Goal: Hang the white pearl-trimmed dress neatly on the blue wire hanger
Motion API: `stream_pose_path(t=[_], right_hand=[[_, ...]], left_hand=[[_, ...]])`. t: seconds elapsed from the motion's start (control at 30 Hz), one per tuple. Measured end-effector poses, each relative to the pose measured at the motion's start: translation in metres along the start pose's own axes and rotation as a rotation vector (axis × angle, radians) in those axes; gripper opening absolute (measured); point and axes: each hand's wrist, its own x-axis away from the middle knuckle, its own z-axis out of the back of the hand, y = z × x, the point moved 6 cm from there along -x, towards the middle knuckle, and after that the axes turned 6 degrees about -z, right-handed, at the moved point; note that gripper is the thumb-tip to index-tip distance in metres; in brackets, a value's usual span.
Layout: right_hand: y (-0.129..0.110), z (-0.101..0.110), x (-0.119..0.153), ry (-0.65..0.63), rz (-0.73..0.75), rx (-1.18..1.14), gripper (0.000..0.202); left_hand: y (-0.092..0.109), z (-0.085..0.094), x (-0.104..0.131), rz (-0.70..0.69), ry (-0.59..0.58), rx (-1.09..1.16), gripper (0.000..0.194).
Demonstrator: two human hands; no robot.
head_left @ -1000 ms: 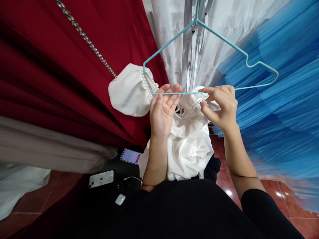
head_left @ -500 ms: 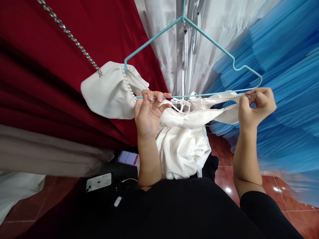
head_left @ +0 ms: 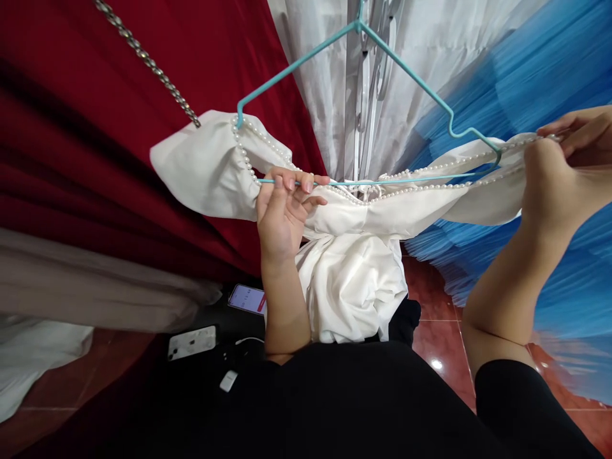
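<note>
A light blue wire hanger hangs in front of me, its left end inside the pearl-edged left shoulder of a white dress. My left hand is closed around the hanger's bottom bar and the dress edge beside it. Out at the right, my right hand pinches the pearl-trimmed right strap, stretched past the hanger's right end. That hanger end lies over the strap opening. The dress's lower part is bunched up near my body.
Red fabric hangs at the left, with a beaded chain before it. Blue tulle fills the right, white cloth the back. Two phones and a small white object lie at lower left.
My right hand has moved right and up, pulling the strap outward beyond the hanger's end. My left hand keeps its hold. The white dress top is stretched wider.
</note>
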Motion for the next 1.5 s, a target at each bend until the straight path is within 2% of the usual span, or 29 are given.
stream_pose_path(t=[0.17, 0.3, 0.4, 0.47, 0.53, 0.6, 0.67, 0.73, 0.8, 0.83, 0.87, 0.93, 1.0, 1.1, 1.17, 1.2, 1.27, 1.33, 1.4, 1.43, 1.5], right_hand=[[-0.031, -0.008, -0.006, -0.052, 0.027, 0.047, 0.032], [-0.055, -0.037, -0.021, -0.099, 0.049, -0.125, 0.039], [-0.063, -0.060, -0.029, -0.182, 0.003, -0.177, 0.035], [-0.066, -0.067, -0.028, -0.236, -0.050, -0.250, 0.029], [-0.072, -0.061, -0.024, -0.206, -0.068, -0.402, 0.019], [-0.080, -0.043, -0.014, -0.072, -0.063, -0.540, 0.010], [-0.091, -0.033, 0.002, -0.028, -0.025, -0.560, 0.013], [-0.104, -0.041, 0.024, -0.192, 0.064, -0.507, 0.014], [-0.111, -0.066, 0.053, -0.456, 0.182, -0.427, 0.011], [-0.111, -0.080, 0.069, -0.569, 0.241, -0.367, 0.019], [-0.107, -0.093, 0.082, -0.603, 0.268, -0.310, 0.029], [-0.098, -0.108, 0.098, -0.498, 0.308, -0.202, 0.026], [-0.091, -0.117, 0.106, -0.396, 0.279, -0.173, 0.018], [-0.091, -0.123, 0.107, -0.346, 0.206, -0.191, 0.014], [-0.096, -0.124, 0.106, -0.330, 0.199, -0.205, 0.013], [-0.098, -0.125, 0.107, -0.322, 0.206, -0.208, 0.013], [-0.100, -0.126, 0.108, -0.322, 0.218, -0.198, 0.015], [-0.097, -0.127, 0.109, -0.350, 0.200, -0.173, 0.018], [-0.092, -0.127, 0.109, -0.389, 0.161, -0.158, 0.021], [-0.089, -0.126, 0.108, -0.408, 0.147, -0.160, 0.023], [-0.086, -0.124, 0.107, -0.441, 0.137, -0.172, 0.025]], left_hand=[[-0.001, 0.001, 0.001, 0.003, 0.025, -0.021, 0.038], [-0.001, -0.001, 0.003, -0.004, 0.022, -0.038, 0.039], [-0.001, -0.003, 0.004, -0.015, 0.007, -0.026, 0.037], [-0.003, -0.003, 0.004, -0.021, -0.006, -0.017, 0.036], [-0.005, -0.002, 0.005, -0.016, -0.015, -0.012, 0.035], [-0.007, -0.003, 0.005, -0.002, -0.018, -0.010, 0.035], [-0.008, -0.004, 0.004, 0.002, -0.015, -0.015, 0.036], [-0.008, -0.005, 0.004, -0.002, -0.005, -0.031, 0.036], [-0.009, -0.007, 0.004, -0.007, 0.005, -0.049, 0.037], [-0.010, -0.007, 0.004, -0.008, 0.008, -0.058, 0.037], [-0.011, -0.007, 0.005, -0.008, 0.008, -0.067, 0.037], [-0.014, -0.005, 0.007, 0.007, 0.001, -0.089, 0.036], [-0.015, -0.002, 0.011, 0.035, -0.009, -0.129, 0.034], [-0.009, 0.005, 0.019, 0.077, -0.006, -0.260, 0.039], [0.002, 0.010, 0.023, 0.068, 0.036, -0.362, 0.039], [0.010, 0.012, 0.024, 0.035, 0.069, -0.395, 0.035], [0.030, 0.015, 0.024, -0.128, 0.174, -0.431, 0.027], [0.053, 0.015, 0.024, -0.396, 0.290, -0.464, 0.014], [0.069, 0.010, 0.024, -0.654, 0.347, -0.531, 0.006], [0.073, 0.006, 0.022, -0.736, 0.337, -0.588, 0.012], [0.072, -0.001, 0.013, -0.796, 0.268, -0.722, 0.030]])
